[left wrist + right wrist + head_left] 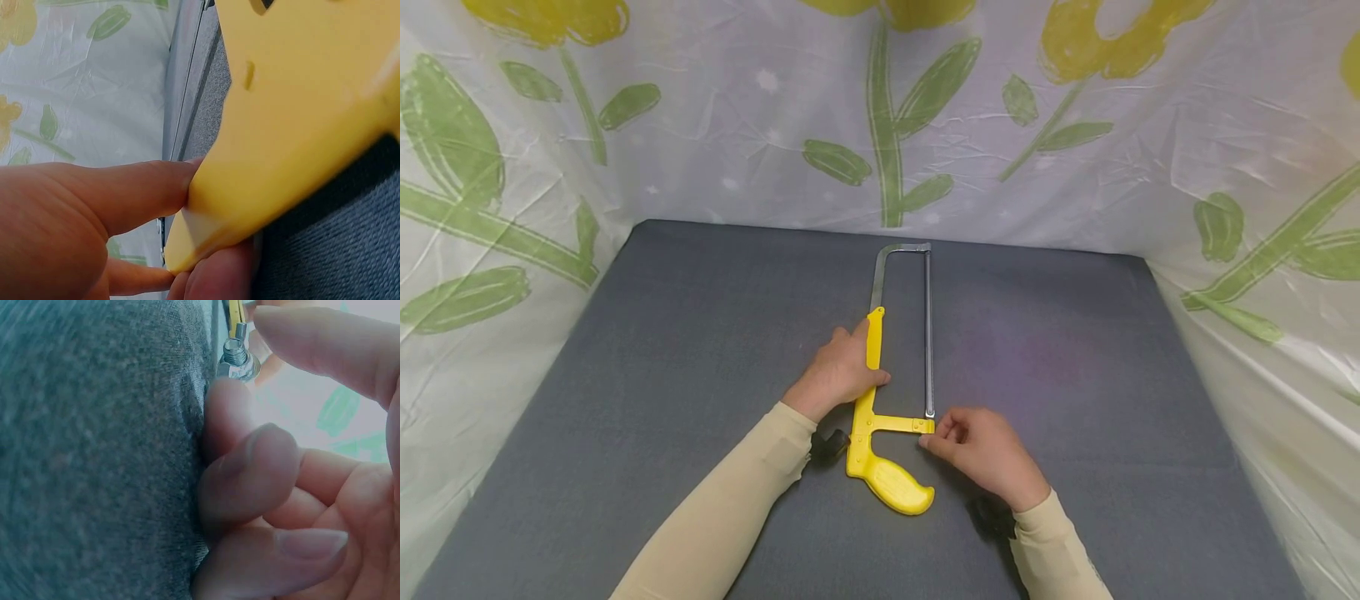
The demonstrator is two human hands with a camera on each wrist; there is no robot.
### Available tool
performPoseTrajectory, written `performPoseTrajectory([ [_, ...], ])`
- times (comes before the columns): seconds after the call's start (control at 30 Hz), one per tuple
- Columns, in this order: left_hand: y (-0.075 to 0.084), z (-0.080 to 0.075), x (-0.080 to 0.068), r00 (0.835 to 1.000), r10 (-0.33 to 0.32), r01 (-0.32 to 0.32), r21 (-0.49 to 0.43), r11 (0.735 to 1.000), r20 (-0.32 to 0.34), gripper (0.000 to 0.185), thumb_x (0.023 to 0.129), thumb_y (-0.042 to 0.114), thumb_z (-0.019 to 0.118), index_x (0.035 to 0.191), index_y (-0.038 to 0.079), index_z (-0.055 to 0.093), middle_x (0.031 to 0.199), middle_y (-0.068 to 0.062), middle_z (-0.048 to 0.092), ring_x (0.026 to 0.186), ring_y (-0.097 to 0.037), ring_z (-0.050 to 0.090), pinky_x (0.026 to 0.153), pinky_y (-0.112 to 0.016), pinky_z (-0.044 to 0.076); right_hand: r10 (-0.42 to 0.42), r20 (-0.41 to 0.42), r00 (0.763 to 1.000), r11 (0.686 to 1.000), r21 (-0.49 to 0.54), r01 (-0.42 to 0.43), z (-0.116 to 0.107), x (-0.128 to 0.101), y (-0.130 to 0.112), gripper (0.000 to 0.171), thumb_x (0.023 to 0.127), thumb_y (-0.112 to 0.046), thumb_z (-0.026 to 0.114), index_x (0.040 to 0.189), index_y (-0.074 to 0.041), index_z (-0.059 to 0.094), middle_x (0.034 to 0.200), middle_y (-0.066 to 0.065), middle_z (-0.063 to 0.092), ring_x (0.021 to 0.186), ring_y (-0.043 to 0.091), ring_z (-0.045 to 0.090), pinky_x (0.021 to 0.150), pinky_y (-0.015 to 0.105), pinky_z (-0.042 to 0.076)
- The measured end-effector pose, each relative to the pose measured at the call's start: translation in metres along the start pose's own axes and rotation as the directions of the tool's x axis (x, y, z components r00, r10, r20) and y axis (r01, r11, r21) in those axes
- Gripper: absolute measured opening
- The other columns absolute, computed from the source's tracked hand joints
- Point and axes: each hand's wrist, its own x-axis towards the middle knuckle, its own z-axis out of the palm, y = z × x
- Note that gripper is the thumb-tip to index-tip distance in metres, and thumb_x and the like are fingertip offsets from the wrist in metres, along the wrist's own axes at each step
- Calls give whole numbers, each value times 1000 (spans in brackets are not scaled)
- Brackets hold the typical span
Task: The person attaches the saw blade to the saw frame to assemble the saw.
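Grey mat (pixel 662 375) under held hacksaw (pixel 880 400)

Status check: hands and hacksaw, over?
Left hand grips the hacksaw frame. Right hand fingers at the nut by the blade end. Saw flat on mat.

we see our left hand (pixel 69 231) up close, fingers (pixel 144 190) and thumb pinching the yellow saw frame (pixel 300 106) against the grey mat (pixel 337 250); a metal bar (pixel 187 94) runs toward the flowered sheet (pixel 81 81).
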Motion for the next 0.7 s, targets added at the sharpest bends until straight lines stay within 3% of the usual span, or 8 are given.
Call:
performPoseTrajectory([
  [0.23, 0, -1, 0, 1000, 0, 0, 9, 1000, 7, 105, 93, 34, 87, 173, 10, 22, 138, -25, 52, 93, -29, 65, 76, -38, 61, 31, -8, 999, 999, 17, -31, 1, -1, 0, 33, 87, -39, 91, 75, -20, 66, 64, -7, 57, 60, 11, 48, 56, 27, 36],
  [0.7, 1, 0, -1, 1000, -6, 6, 10, 1000, 0, 106, 92, 34, 87, 173, 11, 23, 137, -25, 52, 93, -29, 65, 79, -39, 62, 32, -25, 999, 999, 16, -31, 4, -2, -3, 35, 84, -44, 92, 76, -20, 67, 65, -6, 58, 61, 12, 49, 56, 27, 37],
])
